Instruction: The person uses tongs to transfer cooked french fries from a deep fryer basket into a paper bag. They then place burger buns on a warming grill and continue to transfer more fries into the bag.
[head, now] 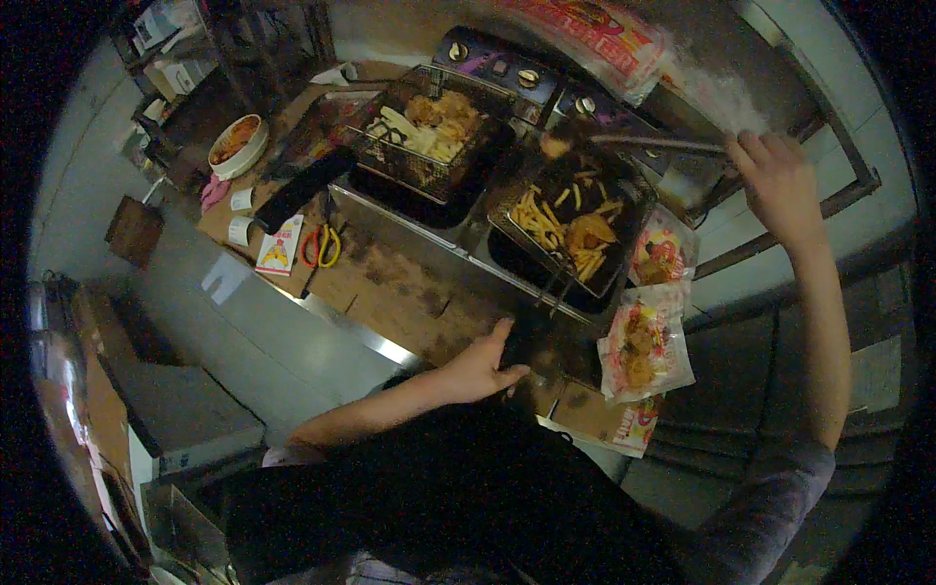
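Note:
My left hand [479,369] is around the dark handle [525,336] of the right wire fryer basket [537,252], partly lost in shadow. That basket, tilted over the right fryer well, holds French fries [541,223] and a browned fried piece [591,232]. Raised at the right, my right hand [775,175] grips a long utensil [658,142], probably tongs; its far end is blurred beside a light-brown piece [556,146] above the basket. The left fryer basket [398,164] contains pale fries [417,135] and golden fried pieces [442,110]; its black handle [307,190] points left.
Printed paper bags with food [643,344] lie right of the fryers. Left on the cardboard-covered counter [387,285] are red-and-yellow-handled scissors [320,245], a printed packet [279,246] and a white bowl of reddish food [239,146]. Control knobs [528,77] line the fryers' back. Steam rises at upper right.

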